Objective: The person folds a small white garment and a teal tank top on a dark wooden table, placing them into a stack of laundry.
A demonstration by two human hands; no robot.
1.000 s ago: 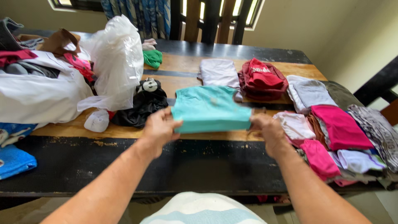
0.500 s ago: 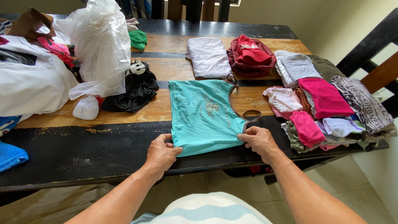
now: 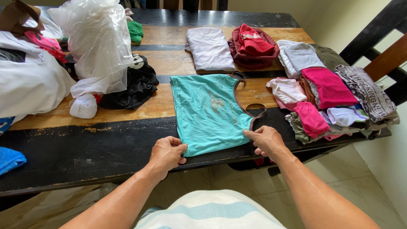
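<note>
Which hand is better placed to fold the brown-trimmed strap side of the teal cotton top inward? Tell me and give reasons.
Probably the right hand: it rests on the teal top's near corner just below the brown strap loop. The left hand grips the opposite, plain corner.

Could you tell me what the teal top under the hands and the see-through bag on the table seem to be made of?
The teal sleeveless top with brown trim looks like thin, soft knit fabric, matte: it lies flat and limp. The crumpled clear bag looks like thin plastic film, glossy, with sharp creases and bright glints. The dark-edged table looks like worn wood, with visible grain.
</note>
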